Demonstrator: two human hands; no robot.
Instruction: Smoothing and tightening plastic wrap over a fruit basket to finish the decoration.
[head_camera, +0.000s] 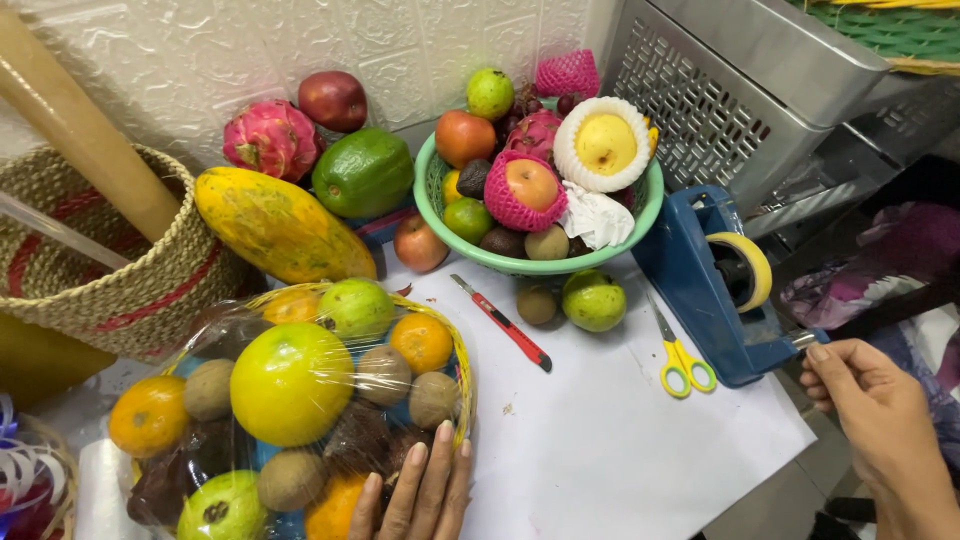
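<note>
Resting flat left hand on wrapped fruit basket, right hand fingertips pinching tape dispenser end

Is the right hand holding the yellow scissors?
No, the right hand is at the blue tape dispenser; the yellow scissors lie untouched on the white paper.

Two bare hands, no sleeves visible

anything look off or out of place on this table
Mostly tidy. Two fruits, a kiwi and a green guava, sit loose on the white paper beside the green bowl, and small crumbs lie near the red cutter.
</note>
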